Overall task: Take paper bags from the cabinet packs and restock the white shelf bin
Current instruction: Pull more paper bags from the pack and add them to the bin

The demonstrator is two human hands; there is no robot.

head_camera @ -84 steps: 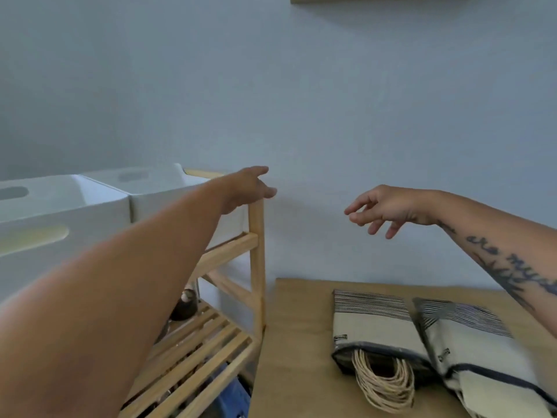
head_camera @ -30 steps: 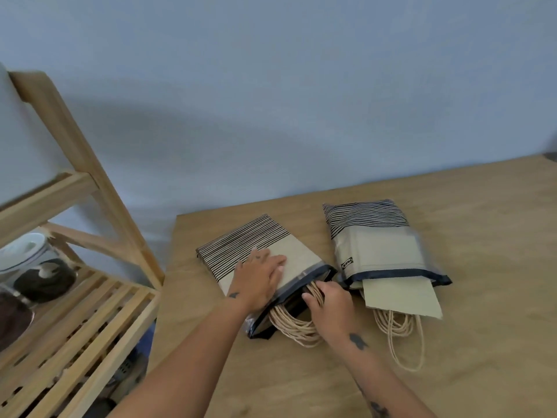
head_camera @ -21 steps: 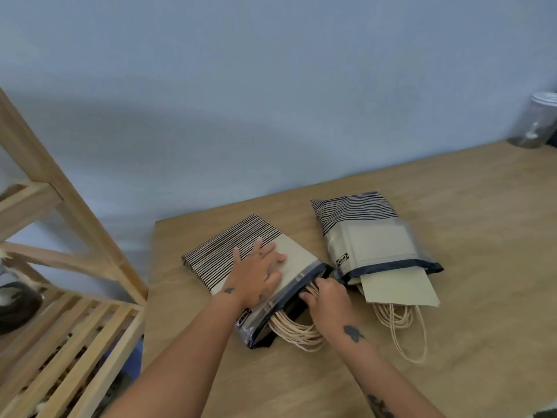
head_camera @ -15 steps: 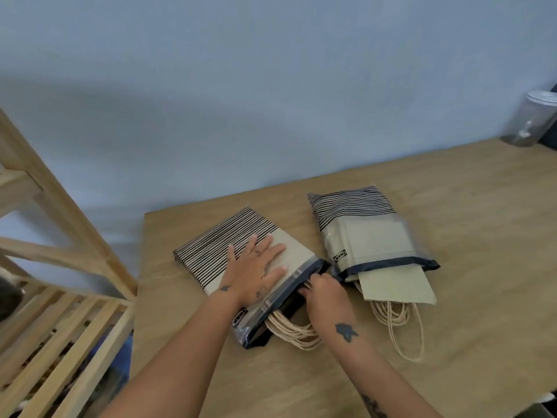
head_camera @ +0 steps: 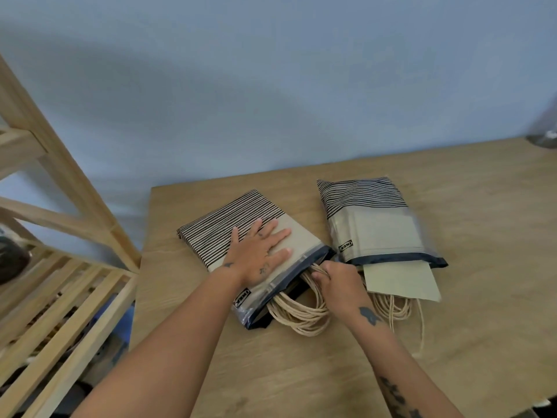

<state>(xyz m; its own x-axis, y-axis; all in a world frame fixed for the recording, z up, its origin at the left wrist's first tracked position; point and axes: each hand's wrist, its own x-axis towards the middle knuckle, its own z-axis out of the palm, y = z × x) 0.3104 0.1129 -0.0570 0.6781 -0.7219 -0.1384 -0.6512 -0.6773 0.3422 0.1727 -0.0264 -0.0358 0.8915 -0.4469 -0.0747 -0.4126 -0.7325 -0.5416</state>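
Flat and open, my left hand (head_camera: 258,254) presses palm-down on the left pack (head_camera: 241,236), fingers spread and pointing toward 1 o'clock across its plain tan half, just past the striped end. At 9 o'clock from that hand stands the wooden shelf (head_camera: 60,224), its slats running down to the lower left edge; the white bin is out of view. The left pack lies tilted on the cabinet top (head_camera: 301,372), striped end toward 11 o'clock, open mouth toward 5 o'clock, with a bundle of cord handles (head_camera: 297,316) spilling out of the mouth. My right hand (head_camera: 339,280) is at that mouth, at 4 o'clock from my left hand, fingers curled closed around some of the handles where they leave the plastic. Just beside it, at 2 o'clock, lies the right pack (head_camera: 372,220), striped end toward 12 o'clock. One paper bag (head_camera: 401,282) sticks partway out of its mouth toward 6 o'clock, and more cord handles trail below that bag. The two packs sit close, nearly touching at their mouths.
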